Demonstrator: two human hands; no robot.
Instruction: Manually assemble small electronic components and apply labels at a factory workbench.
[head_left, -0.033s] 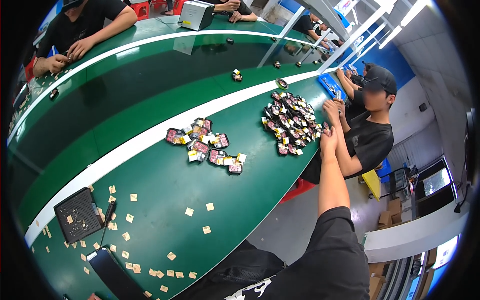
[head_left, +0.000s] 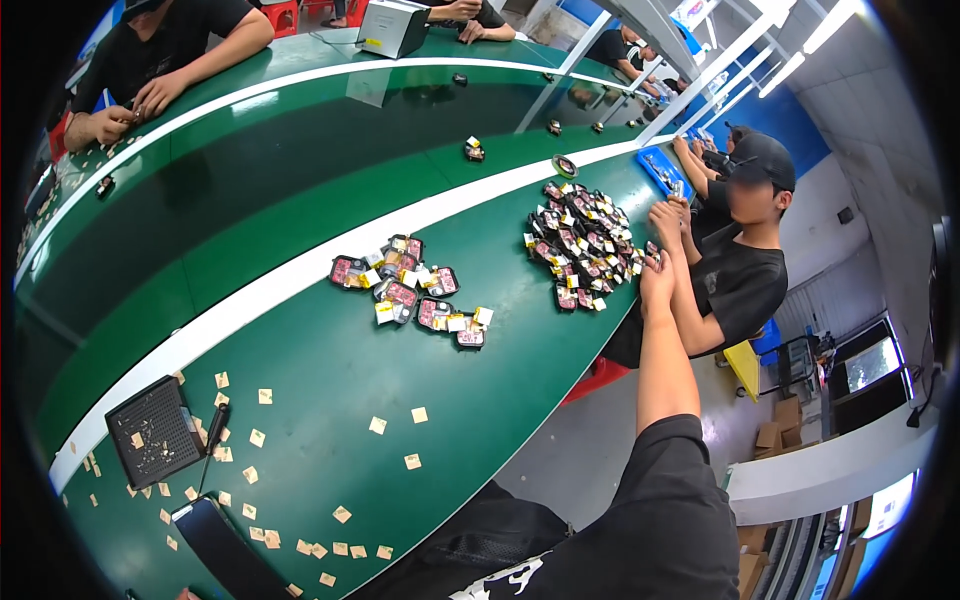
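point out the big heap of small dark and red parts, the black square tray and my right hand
big heap of small dark and red parts (head_left: 585,245), head view, heap's middle
black square tray (head_left: 155,432), head view, tray's centre
right hand (head_left: 657,277), head view, back of hand

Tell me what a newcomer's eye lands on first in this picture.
First, the big heap of small dark parts on the long green table, at the far right edge where the person's right hand reaches out. A smaller cluster of the same parts lies mid-table beside the white stripe. Nearer, tan paper squares are scattered around a black perforated tray.
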